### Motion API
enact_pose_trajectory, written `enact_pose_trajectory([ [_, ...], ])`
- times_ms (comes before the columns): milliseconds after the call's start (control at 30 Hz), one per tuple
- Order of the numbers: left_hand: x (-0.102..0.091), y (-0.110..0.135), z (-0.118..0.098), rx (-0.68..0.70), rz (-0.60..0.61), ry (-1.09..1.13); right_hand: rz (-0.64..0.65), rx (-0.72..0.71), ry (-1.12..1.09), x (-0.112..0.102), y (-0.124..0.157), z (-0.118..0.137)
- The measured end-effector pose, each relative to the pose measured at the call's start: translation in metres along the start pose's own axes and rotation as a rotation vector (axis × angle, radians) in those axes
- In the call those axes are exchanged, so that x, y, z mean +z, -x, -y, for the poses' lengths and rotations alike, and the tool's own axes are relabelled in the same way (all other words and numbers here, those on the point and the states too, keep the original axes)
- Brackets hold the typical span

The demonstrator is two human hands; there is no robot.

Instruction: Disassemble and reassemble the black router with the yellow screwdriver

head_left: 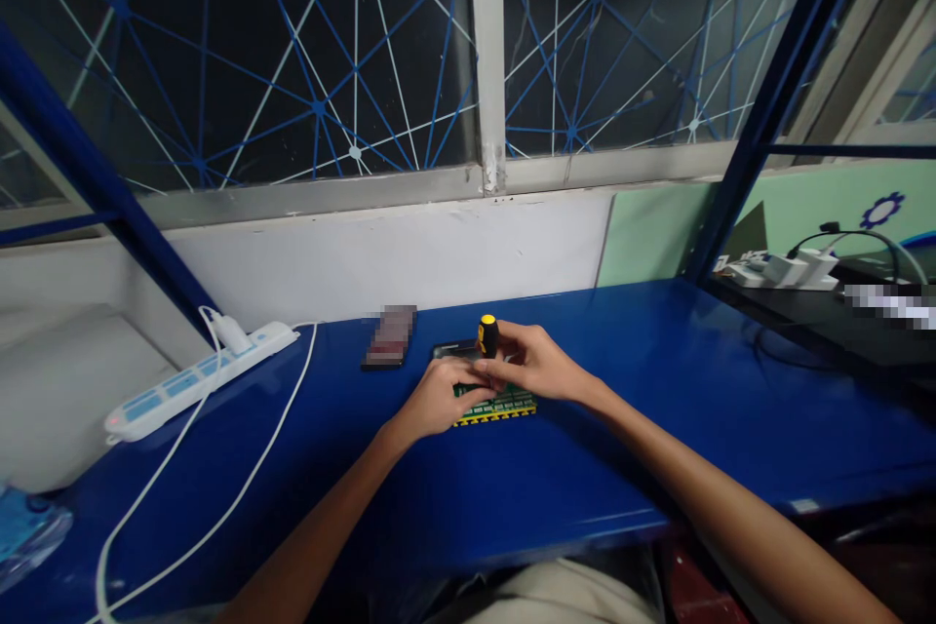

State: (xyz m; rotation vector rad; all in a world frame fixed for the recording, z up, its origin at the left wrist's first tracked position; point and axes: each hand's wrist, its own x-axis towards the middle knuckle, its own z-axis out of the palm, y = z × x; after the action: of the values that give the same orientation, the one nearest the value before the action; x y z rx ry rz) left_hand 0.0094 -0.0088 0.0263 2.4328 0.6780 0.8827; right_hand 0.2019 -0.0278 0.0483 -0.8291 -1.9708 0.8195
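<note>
A green circuit board (504,405) with a yellow edge strip lies on the blue table (658,390), in the middle. My right hand (537,361) is closed around a small screwdriver with a yellow and black handle (487,333), held upright over the board. My left hand (439,395) rests on the board's left end, fingers curled and pressing it down. A dark flat object (451,349) lies just behind the hands, partly hidden.
A white power strip (197,378) with a plugged-in charger and white cables (219,497) lies at the left. A blurred dark rectangle (390,336) sits behind the board. More chargers and cables (797,265) rest on a black surface at the right. A wall and window stand behind.
</note>
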Motion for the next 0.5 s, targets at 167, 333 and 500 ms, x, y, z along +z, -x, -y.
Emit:
enact_pose_trajectory([
  [167,0.0014,0.0011,0.0012,-0.002,-0.017,-0.044,-0.086,0.025,-0.005,0.0000,-0.0002,0.0012],
  [333,0.0017,0.0008,0.0009,0.015,-0.016,-0.068,-0.151,0.025,-0.026,-0.0029,0.0004,0.0002],
  [500,0.0022,-0.0002,0.0002,0.039,-0.020,-0.101,-0.153,0.016,-0.045,-0.0024,0.0004,0.0010],
])
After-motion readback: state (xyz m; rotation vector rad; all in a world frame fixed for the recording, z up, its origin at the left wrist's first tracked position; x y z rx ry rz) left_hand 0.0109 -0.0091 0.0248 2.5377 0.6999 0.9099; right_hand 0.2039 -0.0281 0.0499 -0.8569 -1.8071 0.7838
